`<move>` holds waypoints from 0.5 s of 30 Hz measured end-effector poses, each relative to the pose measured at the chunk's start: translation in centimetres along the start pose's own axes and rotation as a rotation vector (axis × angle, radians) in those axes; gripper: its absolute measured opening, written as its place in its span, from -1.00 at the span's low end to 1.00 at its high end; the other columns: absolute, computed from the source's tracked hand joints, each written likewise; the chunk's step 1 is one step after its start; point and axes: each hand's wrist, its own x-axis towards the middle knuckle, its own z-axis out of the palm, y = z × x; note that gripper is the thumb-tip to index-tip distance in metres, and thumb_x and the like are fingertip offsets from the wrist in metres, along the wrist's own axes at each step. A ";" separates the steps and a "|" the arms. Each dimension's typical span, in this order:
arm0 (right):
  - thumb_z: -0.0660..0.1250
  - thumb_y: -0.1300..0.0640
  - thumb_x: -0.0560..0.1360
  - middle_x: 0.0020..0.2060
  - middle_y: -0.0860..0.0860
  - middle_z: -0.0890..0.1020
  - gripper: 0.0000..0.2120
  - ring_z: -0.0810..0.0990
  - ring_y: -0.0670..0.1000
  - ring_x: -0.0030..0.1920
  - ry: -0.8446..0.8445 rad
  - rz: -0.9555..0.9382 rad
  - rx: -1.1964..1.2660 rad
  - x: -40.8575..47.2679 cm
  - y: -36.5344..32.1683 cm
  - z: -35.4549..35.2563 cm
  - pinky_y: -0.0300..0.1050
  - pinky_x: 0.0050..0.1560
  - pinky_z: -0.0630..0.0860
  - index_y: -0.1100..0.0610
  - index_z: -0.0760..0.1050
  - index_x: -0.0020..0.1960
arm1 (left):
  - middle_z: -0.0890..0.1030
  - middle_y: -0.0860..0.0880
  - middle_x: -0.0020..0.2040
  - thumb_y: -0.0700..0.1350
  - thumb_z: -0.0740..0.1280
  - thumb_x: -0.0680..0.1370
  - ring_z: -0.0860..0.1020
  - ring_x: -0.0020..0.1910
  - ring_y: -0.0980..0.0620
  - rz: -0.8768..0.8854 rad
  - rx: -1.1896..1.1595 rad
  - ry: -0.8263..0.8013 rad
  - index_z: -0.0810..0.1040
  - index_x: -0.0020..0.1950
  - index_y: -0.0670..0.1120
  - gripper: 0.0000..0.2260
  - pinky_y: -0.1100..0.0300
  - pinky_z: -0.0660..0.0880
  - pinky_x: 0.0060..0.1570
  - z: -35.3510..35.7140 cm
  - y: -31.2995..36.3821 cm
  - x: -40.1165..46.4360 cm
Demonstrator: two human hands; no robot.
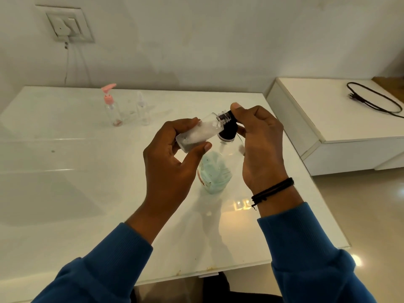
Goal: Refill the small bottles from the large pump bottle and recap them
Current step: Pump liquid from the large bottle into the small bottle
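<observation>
My left hand [172,154] grips a small clear bottle [200,133], tilted with its open threaded neck up and to the right against the black pump head [228,127] of the large bottle. White foamy liquid lies inside the small bottle. My right hand [258,141] curls round the black pump head, thumb on top. The large clear pump bottle [215,171] stands on the table below both hands, with greenish liquid in its lower part. Two more small bottles stand at the back: one with a pink pump [111,108] and a clear one [143,110].
The white glossy table [87,182] runs left and toward me. A lower white cabinet [349,132] stands to the right with a black cable [376,101] on it. A wall socket [65,25] with a plugged cord is at upper left.
</observation>
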 end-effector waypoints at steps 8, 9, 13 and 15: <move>0.42 0.17 0.56 -0.23 0.10 0.62 -0.69 0.55 -0.11 -0.26 0.008 -0.077 -0.005 0.3 0.2 0.3 -0.33 -0.30 0.51 0.13 0.44 -0.33 | 0.52 0.23 0.15 -0.17 0.53 0.49 0.53 0.17 0.36 0.021 0.011 0.012 0.53 0.25 -0.14 -0.62 0.44 0.50 0.12 0.1 0.0 0.2; 0.42 0.19 0.56 -0.27 0.09 0.61 -0.69 0.54 -0.12 -0.31 0.010 -0.097 0.007 0.4 0.5 0.3 -0.40 -0.32 0.50 0.13 0.45 -0.33 | 0.53 0.24 0.15 -0.16 0.54 0.49 0.53 0.17 0.34 0.018 0.009 0.006 0.53 0.25 -0.13 -0.62 0.43 0.50 0.12 0.1 -0.1 0.2; 0.42 0.19 0.56 -0.29 0.06 0.59 -0.69 0.53 -0.19 -0.38 -0.004 -0.067 0.021 0.3 0.6 0.3 -0.48 -0.42 0.44 0.12 0.46 -0.33 | 0.54 0.22 0.15 -0.16 0.54 0.48 0.56 0.18 0.27 0.002 -0.007 0.009 0.53 0.25 -0.14 -0.62 0.39 0.53 0.12 0.2 -0.2 -0.1; 0.42 0.18 0.56 -0.25 0.08 0.60 -0.71 0.53 -0.19 -0.39 -0.003 -0.054 0.026 0.2 0.2 0.3 -0.47 -0.48 0.42 0.16 0.45 -0.31 | 0.53 0.23 0.14 -0.16 0.53 0.48 0.54 0.18 0.31 0.015 -0.001 0.013 0.52 0.25 -0.11 -0.62 0.42 0.51 0.11 0.2 -0.1 0.0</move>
